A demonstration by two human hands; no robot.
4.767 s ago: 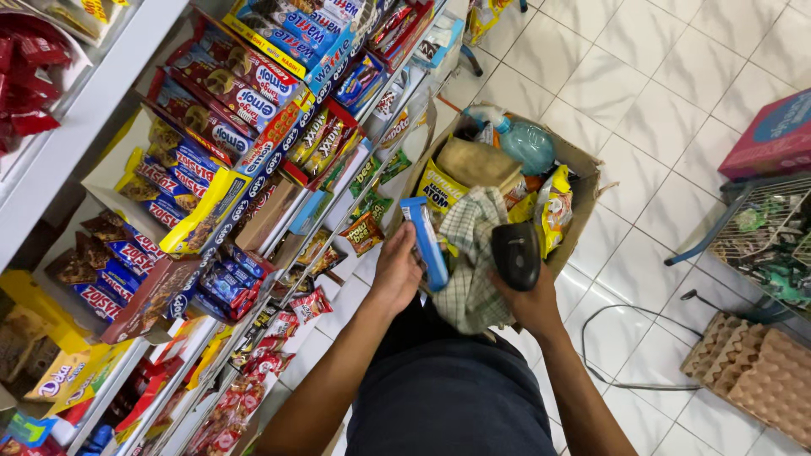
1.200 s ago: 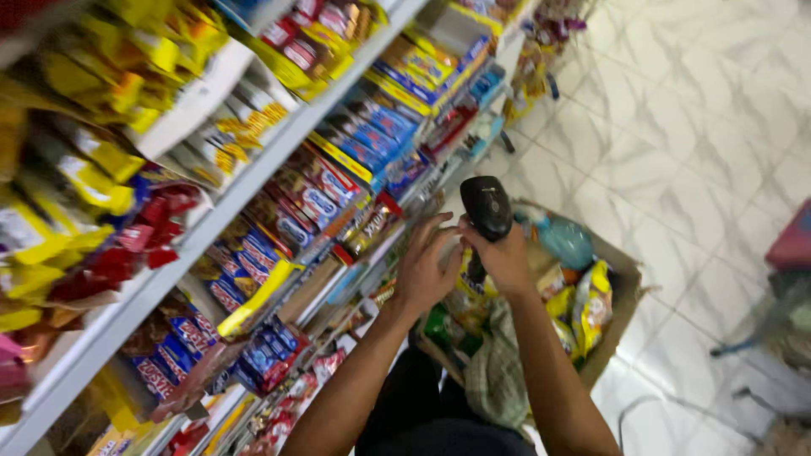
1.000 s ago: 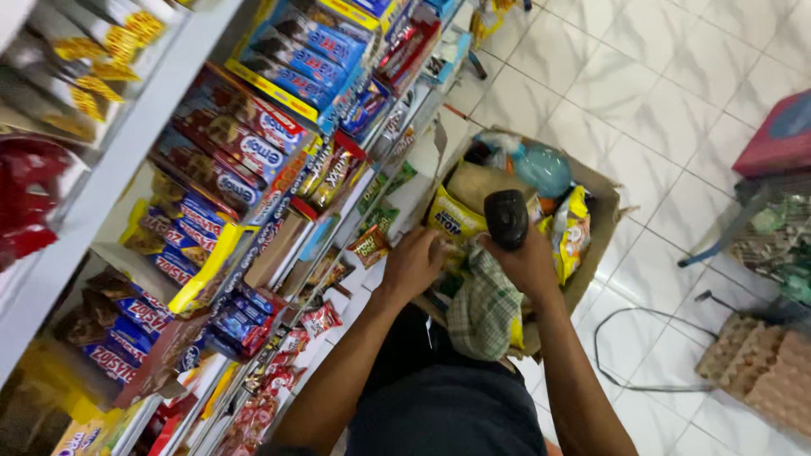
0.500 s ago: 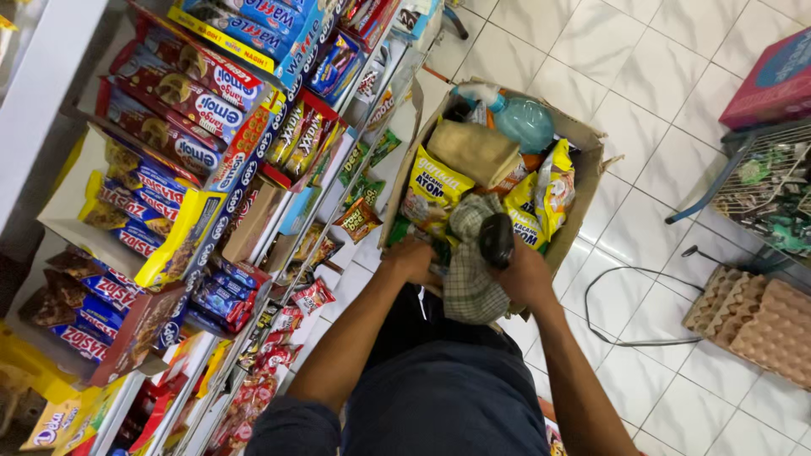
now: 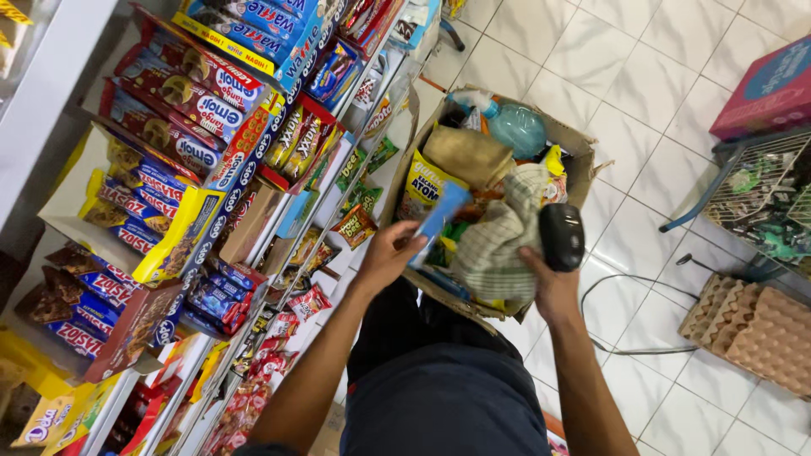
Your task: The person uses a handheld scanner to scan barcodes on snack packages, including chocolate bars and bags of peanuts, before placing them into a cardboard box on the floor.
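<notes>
1. The left hand [image 5: 390,253] is closed around a long blue pack [image 5: 439,221]. The pack sticks up and away from the hand, over the near left edge of the cardboard box [image 5: 579,165].
2. The right hand [image 5: 549,283] is closed around a black scanner [image 5: 563,236]. The scanner is just right of the blue pack, above the near right part of the box.
3. A checked cloth [image 5: 498,245] lies in the box between the two hands. It touches the right hand.
4. The box sits on the white tile floor [image 5: 642,76]. It is full of things: a yellow snack bag [image 5: 427,179], a brown bag [image 5: 466,154] and a blue spray bottle [image 5: 514,127] at the far end.
5. On the left stand shelves [image 5: 51,93] packed with snack packs in red, blue and yellow.
6. Near on the right lie brown egg trays [image 5: 748,325]. A wire basket [image 5: 760,198] stands farther back on the right.
</notes>
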